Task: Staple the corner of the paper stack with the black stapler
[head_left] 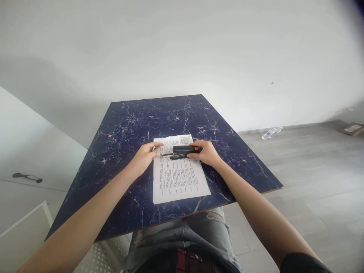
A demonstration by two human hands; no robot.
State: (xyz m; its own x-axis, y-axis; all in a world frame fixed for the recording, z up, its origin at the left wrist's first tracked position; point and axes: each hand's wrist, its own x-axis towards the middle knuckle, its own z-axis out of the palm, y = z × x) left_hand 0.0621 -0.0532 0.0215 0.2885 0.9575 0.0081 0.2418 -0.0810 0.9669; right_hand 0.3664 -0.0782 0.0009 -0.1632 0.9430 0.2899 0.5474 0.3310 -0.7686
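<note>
A printed white sheet of paper (178,175) lies on a dark blue marbled tabletop (125,129). Across its upper part lies a black stapler (182,151) with an orange end. My right hand (207,151) is closed round the stapler's orange end. My left hand (145,156) rests on the sheet's left edge with fingers curled, the fingertips close to the stapler's thin metal front tip; whether they pinch that tip I cannot tell.
The tabletop's near edge sits over my lap in grey jeans (184,239). A plastic bottle (270,133) lies on the grey floor by the white wall. A flat cardboard piece (352,129) lies far right. White furniture with a dark handle (27,177) stands left.
</note>
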